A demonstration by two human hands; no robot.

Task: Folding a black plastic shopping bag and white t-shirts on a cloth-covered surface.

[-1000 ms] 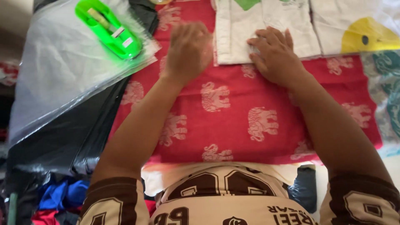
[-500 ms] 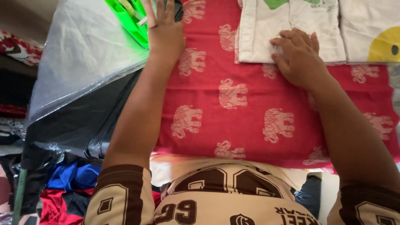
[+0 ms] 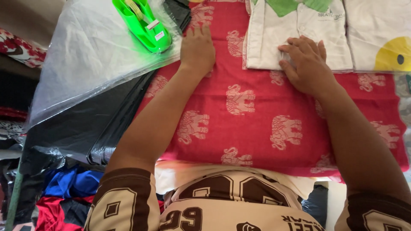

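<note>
Two bare hands are at work over a red woven cloth with pale elephant figures [image 3: 252,128], which fills the centre of the frame.

The left hand [image 3: 198,49], upper centre, lies palm down on the red cloth. Its fingers are extended and slightly parted, and it holds nothing. It is just beside the near edge of a stack of clear plastic bags [image 3: 85,64] at upper left. A bright green plastic tape dispenser [image 3: 145,23] sits on that stack, near the fingertips but apart from them.

The right hand [image 3: 306,64], upper right of centre, rests on the lower edge of a folded white shirt with a green collar [image 3: 265,38]. Its fingers are close together and slightly bent, pressing down rather than gripping. The shirt lies flat on the red cloth at the top of the frame. It is edge to edge with a second folded white garment bearing a yellow round print [image 3: 376,34] at far upper right.

Black plastic sheeting [image 3: 85,128] lies under the clear bags at middle left.

Judgement: the step in hand appears to be steadying the folded shirt while the free hand is placed towards the bags and dispenser. Any further handling calls for keeping the fold pinned flat. The top bag would need separating without disturbing the dispenser that rests on it.
</note>
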